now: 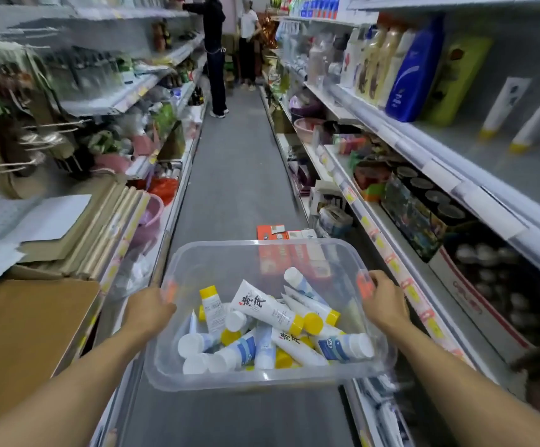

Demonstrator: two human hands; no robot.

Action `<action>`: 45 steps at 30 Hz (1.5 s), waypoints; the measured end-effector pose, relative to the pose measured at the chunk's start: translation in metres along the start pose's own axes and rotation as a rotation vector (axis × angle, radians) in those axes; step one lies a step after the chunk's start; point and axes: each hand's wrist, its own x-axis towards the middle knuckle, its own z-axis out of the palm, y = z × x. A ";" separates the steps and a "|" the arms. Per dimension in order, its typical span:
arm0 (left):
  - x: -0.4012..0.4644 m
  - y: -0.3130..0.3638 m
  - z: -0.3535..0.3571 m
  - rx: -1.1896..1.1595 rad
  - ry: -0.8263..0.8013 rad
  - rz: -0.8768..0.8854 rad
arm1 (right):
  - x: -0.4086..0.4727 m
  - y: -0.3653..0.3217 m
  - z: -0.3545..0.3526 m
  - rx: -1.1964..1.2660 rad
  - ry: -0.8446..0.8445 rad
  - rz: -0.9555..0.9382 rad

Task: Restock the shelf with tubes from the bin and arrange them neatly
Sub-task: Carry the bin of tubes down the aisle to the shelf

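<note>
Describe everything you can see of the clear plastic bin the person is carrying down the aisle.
The bin is a clear, rectangular plastic tub with rounded corners and a rolled rim, open at the top with no lid showing. It is held up over the grey aisle floor, tipped slightly toward the camera. The left hand grips its left rim and the right hand grips its right rim; something orange shows on the rim at each grip. Inside lies a loose jumble of white tubes with yellow or white caps, heaped against the near wall.

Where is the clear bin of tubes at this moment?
In the head view the clear bin sits low and centre over the aisle floor, gripped at its side rims by the left hand and right hand.
</note>
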 end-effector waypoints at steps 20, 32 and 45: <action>0.311 0.105 -0.001 0.100 -0.061 0.174 | 0.222 -0.093 0.077 -0.024 0.097 0.173; 0.426 0.180 0.038 0.105 -0.121 0.098 | 0.368 -0.103 0.102 -0.006 0.052 0.175; 0.519 0.229 0.110 0.212 -0.201 0.037 | 0.497 -0.086 0.143 -0.040 -0.097 0.228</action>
